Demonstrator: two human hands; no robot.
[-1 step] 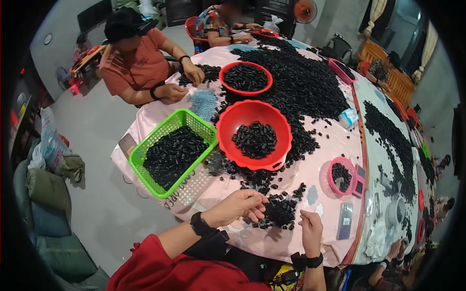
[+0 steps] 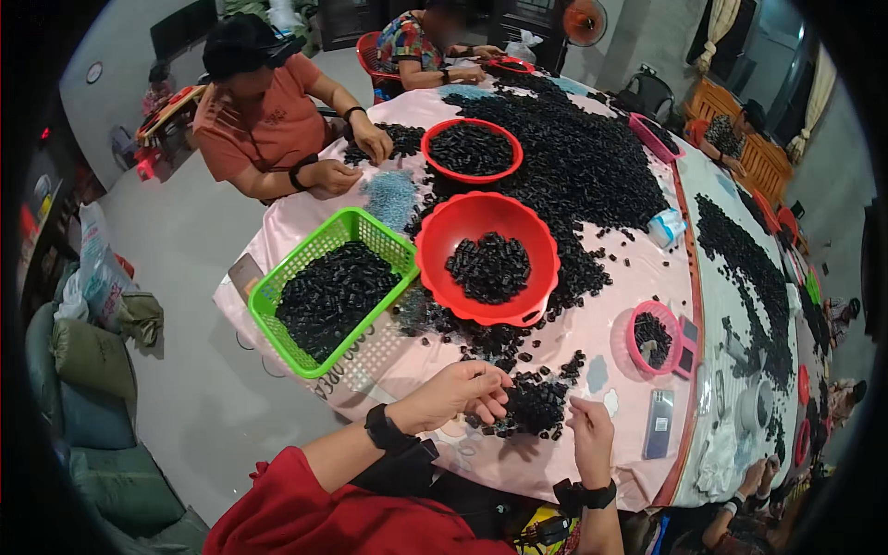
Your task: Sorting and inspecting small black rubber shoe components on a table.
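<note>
A small pile of short black plastic pieces (image 2: 536, 404) lies on the pink cloth at the near edge of the table. My left hand (image 2: 464, 396) hovers at the left side of this pile, its fingers curled and thumb drawn in. Whatever it pinches is too small to make out. On the pile's right side is my right hand (image 2: 589, 433), also closed, thumb and forefinger together; I cannot see what they hold. Just beyond stands a red scalloped bowl (image 2: 444, 222) part filled with black pieces. Left of it, a green basket (image 2: 268, 319) holds many more.
A second red bowl (image 2: 428, 159), full of black pieces, stands farther back beside a large black heap (image 2: 592, 157). To the right are a pink basket (image 2: 633, 338) and a phone (image 2: 659, 424). A co-worker (image 2: 264, 139) sits at the far left, hands over the table.
</note>
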